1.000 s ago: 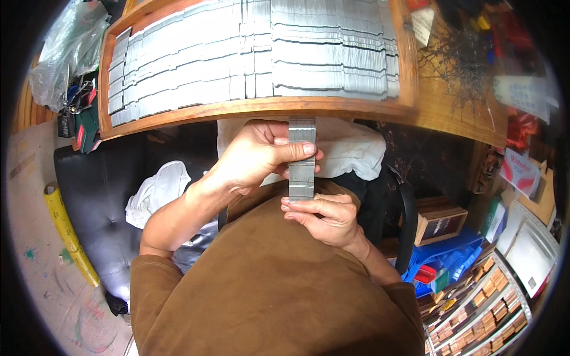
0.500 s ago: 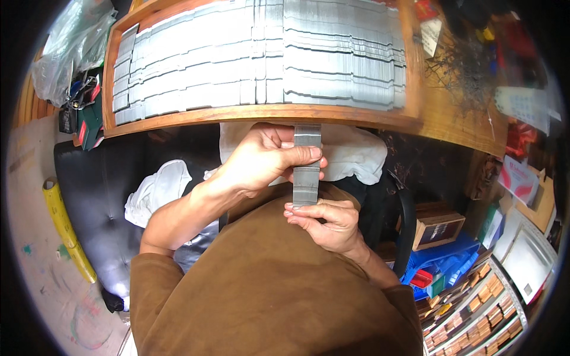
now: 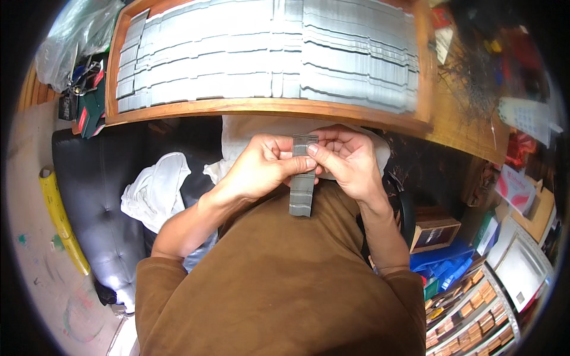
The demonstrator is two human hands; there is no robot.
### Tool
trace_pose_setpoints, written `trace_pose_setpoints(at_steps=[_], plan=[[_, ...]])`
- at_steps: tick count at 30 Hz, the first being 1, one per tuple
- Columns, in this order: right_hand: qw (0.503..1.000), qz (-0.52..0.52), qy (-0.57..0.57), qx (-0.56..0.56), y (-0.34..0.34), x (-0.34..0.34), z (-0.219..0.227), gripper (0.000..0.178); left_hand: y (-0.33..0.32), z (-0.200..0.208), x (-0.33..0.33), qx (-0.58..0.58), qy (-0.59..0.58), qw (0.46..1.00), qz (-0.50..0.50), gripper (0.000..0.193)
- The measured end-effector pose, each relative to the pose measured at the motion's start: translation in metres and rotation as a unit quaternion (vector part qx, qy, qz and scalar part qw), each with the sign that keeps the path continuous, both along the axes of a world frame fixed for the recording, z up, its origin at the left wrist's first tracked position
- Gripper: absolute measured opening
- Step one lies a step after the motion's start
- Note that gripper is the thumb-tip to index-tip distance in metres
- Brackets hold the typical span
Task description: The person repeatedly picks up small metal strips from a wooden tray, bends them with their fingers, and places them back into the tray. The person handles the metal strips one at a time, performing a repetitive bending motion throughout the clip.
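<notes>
A narrow grey stack of what look like thin metal pieces (image 3: 301, 193) is held upright in front of my chest, below the tray's near edge. My left hand (image 3: 261, 163) grips its middle, with the thumb laid across the front and the fingers behind. At its upper end, my right hand (image 3: 347, 157) pinches the stack between thumb and fingers. The lower end hangs free against my brown shirt. Beyond my hands, a shallow wooden tray (image 3: 237, 108) bears long rows of similar grey pieces packed tightly together.
A white cloth (image 3: 157, 187) lies on the black padded seat (image 3: 89, 178) at left, near a yellow tube (image 3: 64, 222). A clear plastic bag (image 3: 74, 41) sits at far left. Right are a small wooden box (image 3: 436, 233), a blue bag (image 3: 442, 258) and a rack of wooden blocks (image 3: 475, 314).
My right hand has gone from the stack's lower end up to its upper end. The left hand keeps its grip, and the stack sits slightly lower. The view has shifted a little.
</notes>
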State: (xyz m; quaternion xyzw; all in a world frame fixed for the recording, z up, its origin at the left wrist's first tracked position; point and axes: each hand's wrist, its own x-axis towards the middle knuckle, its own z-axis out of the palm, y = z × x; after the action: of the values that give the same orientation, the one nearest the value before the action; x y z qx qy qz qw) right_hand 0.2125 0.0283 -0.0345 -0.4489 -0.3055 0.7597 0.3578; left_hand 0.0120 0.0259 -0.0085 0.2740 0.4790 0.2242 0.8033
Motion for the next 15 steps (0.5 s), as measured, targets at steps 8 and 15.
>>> trace_pose_setpoints(at_steps=[8, 15], plan=[[0.999, -0.005, -0.032, 0.006, 0.006, -0.008, -0.011, 0.027, 0.001, -0.025, -0.006, -0.007, -0.009, 1.000, 0.006, 0.028], [0.999, -0.008, -0.033, 0.014, 0.004, -0.006, -0.010, 0.028, 0.000, -0.017, -0.002, 0.033, -0.011, 0.999, 0.022, 0.020]])
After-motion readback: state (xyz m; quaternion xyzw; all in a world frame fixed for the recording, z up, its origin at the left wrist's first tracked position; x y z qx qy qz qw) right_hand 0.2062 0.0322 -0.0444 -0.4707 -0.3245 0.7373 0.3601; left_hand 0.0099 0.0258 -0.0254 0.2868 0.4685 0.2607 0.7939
